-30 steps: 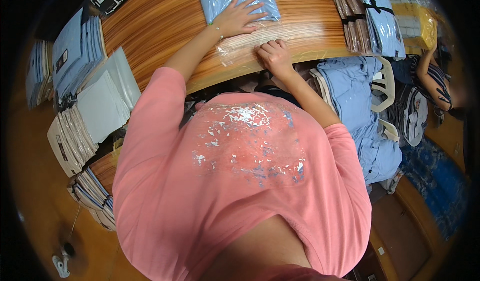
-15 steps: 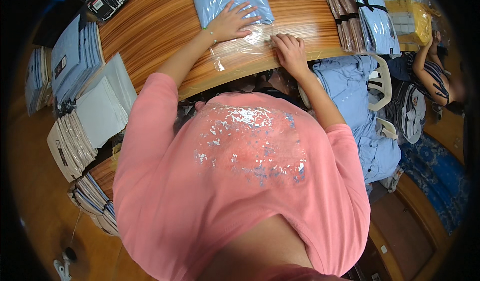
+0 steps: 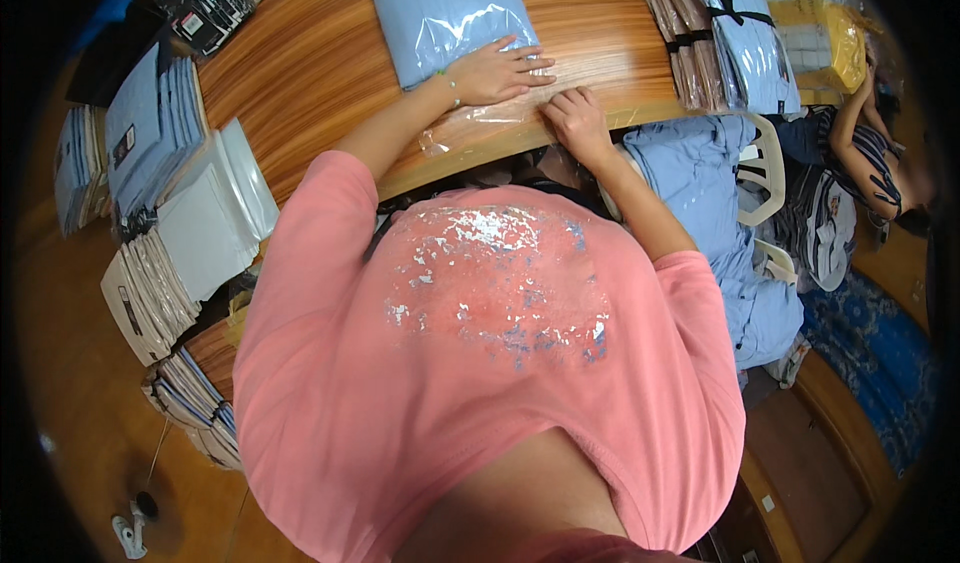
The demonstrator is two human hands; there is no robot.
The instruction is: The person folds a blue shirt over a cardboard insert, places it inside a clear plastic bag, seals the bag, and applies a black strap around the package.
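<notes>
A folded light-blue garment in a clear plastic bag (image 3: 440, 8) lies on the wooden table (image 3: 300, 73) in front of me. My left hand (image 3: 495, 71) rests flat on the bag's near end, fingers spread. Just to its right, my right hand (image 3: 575, 118) has its fingers curled on the bag's clear flap (image 3: 480, 123), which lies along the table's near edge. The two hands are almost touching. My pink shirt hides the table edge below them.
Stacks of bagged garments (image 3: 150, 133) and flat white bags (image 3: 205, 228) lie at the left. Bundles tied with black ribbon (image 3: 715, 43) and yellow packs (image 3: 825, 38) sit at the upper right. Loose light-blue garments (image 3: 715, 213) drape a white chair. Another person (image 3: 875, 153) is at the far right.
My left hand has slid down the bag toward the near edge. My right hand has stayed on the flap and curled its fingers, ending close beside the left.
</notes>
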